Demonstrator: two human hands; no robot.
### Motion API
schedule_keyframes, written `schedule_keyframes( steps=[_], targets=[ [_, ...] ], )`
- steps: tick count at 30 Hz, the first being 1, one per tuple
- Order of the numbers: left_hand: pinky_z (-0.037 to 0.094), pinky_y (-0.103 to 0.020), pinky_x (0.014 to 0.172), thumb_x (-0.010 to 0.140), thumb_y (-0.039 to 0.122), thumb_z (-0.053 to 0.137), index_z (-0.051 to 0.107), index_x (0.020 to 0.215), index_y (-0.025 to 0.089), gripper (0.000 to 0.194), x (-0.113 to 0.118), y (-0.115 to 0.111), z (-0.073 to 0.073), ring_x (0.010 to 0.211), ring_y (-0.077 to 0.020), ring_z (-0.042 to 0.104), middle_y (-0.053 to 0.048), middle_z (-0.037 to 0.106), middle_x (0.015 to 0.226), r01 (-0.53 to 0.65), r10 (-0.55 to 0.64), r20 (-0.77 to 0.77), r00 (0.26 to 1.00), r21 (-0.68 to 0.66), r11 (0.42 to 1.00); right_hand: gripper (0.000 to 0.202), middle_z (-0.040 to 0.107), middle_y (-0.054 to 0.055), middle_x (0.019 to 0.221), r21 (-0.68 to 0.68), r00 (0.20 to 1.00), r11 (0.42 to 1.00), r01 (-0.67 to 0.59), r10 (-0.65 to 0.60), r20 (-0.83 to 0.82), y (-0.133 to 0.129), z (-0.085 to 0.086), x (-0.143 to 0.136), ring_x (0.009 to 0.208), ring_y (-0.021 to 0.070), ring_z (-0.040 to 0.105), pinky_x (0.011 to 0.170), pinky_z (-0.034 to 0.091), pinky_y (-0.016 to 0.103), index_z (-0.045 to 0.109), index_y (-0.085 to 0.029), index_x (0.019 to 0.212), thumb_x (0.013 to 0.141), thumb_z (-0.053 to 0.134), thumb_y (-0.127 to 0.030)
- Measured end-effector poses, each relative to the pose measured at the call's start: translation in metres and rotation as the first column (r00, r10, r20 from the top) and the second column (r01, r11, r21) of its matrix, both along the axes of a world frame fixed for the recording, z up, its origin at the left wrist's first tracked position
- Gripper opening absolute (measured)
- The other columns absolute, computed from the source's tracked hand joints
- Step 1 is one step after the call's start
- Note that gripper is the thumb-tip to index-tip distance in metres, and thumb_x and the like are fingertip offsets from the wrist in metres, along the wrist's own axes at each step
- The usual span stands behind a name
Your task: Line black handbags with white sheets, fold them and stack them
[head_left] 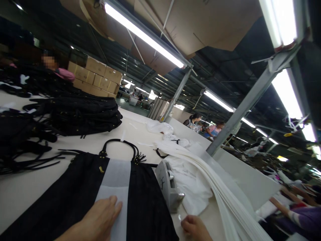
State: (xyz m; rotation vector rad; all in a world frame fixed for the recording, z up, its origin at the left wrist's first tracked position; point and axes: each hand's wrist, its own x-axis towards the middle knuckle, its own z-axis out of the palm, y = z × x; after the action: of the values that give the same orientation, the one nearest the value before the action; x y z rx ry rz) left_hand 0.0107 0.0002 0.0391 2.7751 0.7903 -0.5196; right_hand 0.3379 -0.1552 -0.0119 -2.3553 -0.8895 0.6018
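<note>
A black bag (pixel 82 194) lies flat on the pale tabletop (pixel 22 190) at six o'clock, a white paper strip (pixel 116 187) laid down its middle from the handles toward the worker. The left hand (pixel 99 217) rests flat on the lower end of that strip, fingers (pixel 114 204) spread and released, pressing paper against the dark cloth. The bag is dark and finely textured, with small gold fittings at the top edge and a looped black handle (pixel 120 144) lying at twelve o'clock from the hand. The right hand (pixel 194 227), at four o'clock from the bag, is curled closed just off the bag's edge on the tabletop; what its fingers pinch cannot be made out. Just beyond it, at one o'clock from that hand, stands one grey tape dispenser (pixel 168 185). One stack of white sheets (pixel 215 180) sweeps along the right. A pile of black bags (pixel 77 113) sits at ten o'clock, well apart. Cardboard boxes (pixel 96 75) stand behind it.
</note>
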Motion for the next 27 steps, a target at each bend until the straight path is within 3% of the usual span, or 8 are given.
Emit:
schedule_keyframes(
  steps=[4, 6, 8, 10, 12, 16, 21, 27],
  targets=[
    [0.028, -0.050, 0.116, 0.090, 0.012, 0.048, 0.024, 0.150, 0.007, 0.065, 0.005, 0.006, -0.003, 0.143, -0.0367, 0.027, -0.025, 0.022, 0.155, 0.011, -0.010, 0.032, 0.999, -0.021, 1.000, 0.038, 0.050, -0.002, 0.054, 0.196, 0.960, 0.976, -0.099, 0.146, -0.240, 0.022, 0.050, -0.034, 0.046, 0.0083, 0.029, 0.049, 0.025, 0.026, 0.056, -0.021, 0.062, 0.067, 0.064, -0.057],
    [0.031, -0.049, 0.115, 0.089, 0.015, 0.050, 0.028, 0.149, 0.007, 0.064, 0.005, 0.009, -0.003, 0.142, -0.0365, 0.031, -0.026, 0.026, 0.154, -0.011, 0.013, 0.065, 0.998, -0.030, 0.999, 0.037, 0.054, -0.003, 0.062, 0.245, 0.824, 0.947, -0.207, 0.304, -0.478, 0.048, 0.075, -0.072, 0.046, 0.0047, 0.025, 0.047, 0.017, 0.023, 0.057, -0.019, 0.071, 0.070, 0.069, -0.053],
    [0.031, -0.049, 0.114, 0.088, 0.015, 0.050, 0.032, 0.148, 0.008, 0.063, 0.003, 0.010, -0.004, 0.140, -0.0353, 0.033, -0.025, 0.030, 0.153, -0.040, 0.045, 0.103, 0.994, -0.047, 0.998, 0.032, 0.056, -0.003, 0.064, 0.247, 0.679, 0.917, -0.312, 0.397, -0.617, 0.082, 0.081, -0.113, 0.046, 0.0038, 0.027, 0.046, 0.015, 0.022, 0.056, -0.018, 0.074, 0.068, 0.071, -0.046],
    [0.031, -0.048, 0.115, 0.088, 0.013, 0.050, 0.034, 0.148, 0.009, 0.063, 0.000, 0.012, -0.006, 0.140, -0.0340, 0.034, -0.023, 0.032, 0.152, -0.053, 0.062, 0.142, 0.988, -0.063, 0.997, 0.027, 0.059, -0.002, 0.066, 0.230, 0.648, 0.898, -0.375, 0.432, -0.628, 0.118, 0.065, -0.143, 0.047, 0.0043, 0.032, 0.045, 0.018, 0.021, 0.057, -0.017, 0.074, 0.067, 0.068, -0.041],
    [0.032, -0.049, 0.114, 0.087, 0.013, 0.050, 0.035, 0.148, 0.010, 0.063, -0.003, 0.013, -0.013, 0.139, -0.0340, 0.036, -0.023, 0.035, 0.151, -0.047, 0.060, 0.181, 0.982, -0.071, 0.996, 0.021, 0.061, -0.001, 0.066, 0.198, 0.725, 0.901, -0.385, 0.428, -0.540, 0.150, 0.037, -0.155, 0.047, 0.0050, 0.034, 0.045, 0.019, 0.021, 0.056, -0.017, 0.072, 0.066, 0.063, -0.036],
    [0.034, -0.054, 0.112, 0.089, 0.018, 0.051, 0.039, 0.145, 0.007, 0.059, -0.005, 0.017, -0.034, 0.137, -0.0373, 0.037, -0.024, 0.036, 0.151, -0.037, 0.040, 0.239, 0.970, -0.017, 0.999, 0.014, 0.059, -0.002, 0.062, 0.219, 0.826, 0.907, -0.360, 0.419, -0.378, 0.188, -0.007, -0.143, 0.048, 0.0065, 0.036, 0.046, 0.022, 0.021, 0.054, -0.018, 0.068, 0.070, 0.056, -0.031],
    [0.046, -0.052, 0.102, 0.089, 0.009, 0.038, 0.039, 0.144, 0.006, 0.055, 0.002, 0.023, -0.046, 0.129, -0.0361, 0.047, -0.023, 0.044, 0.146, 0.014, -0.025, 0.241, 0.970, 0.044, 0.999, 0.013, 0.060, -0.001, 0.060, 0.271, 0.827, 0.886, -0.376, 0.453, -0.332, 0.193, -0.021, -0.128, 0.051, 0.0091, 0.042, 0.050, 0.028, 0.022, 0.054, -0.018, 0.068, 0.073, 0.055, -0.030],
    [0.056, -0.049, 0.086, 0.079, 0.009, 0.047, 0.040, 0.143, 0.010, 0.064, 0.021, 0.033, -0.048, 0.100, -0.0316, 0.061, -0.021, 0.051, 0.133, -0.072, 0.062, 0.275, 0.960, 0.027, 0.997, 0.016, 0.062, -0.001, 0.062, 0.321, 0.820, 0.861, -0.395, 0.488, -0.299, 0.193, -0.029, -0.128, 0.055, 0.0114, 0.049, 0.056, 0.035, 0.024, 0.055, -0.018, 0.070, 0.076, 0.055, -0.033]
  ],
)
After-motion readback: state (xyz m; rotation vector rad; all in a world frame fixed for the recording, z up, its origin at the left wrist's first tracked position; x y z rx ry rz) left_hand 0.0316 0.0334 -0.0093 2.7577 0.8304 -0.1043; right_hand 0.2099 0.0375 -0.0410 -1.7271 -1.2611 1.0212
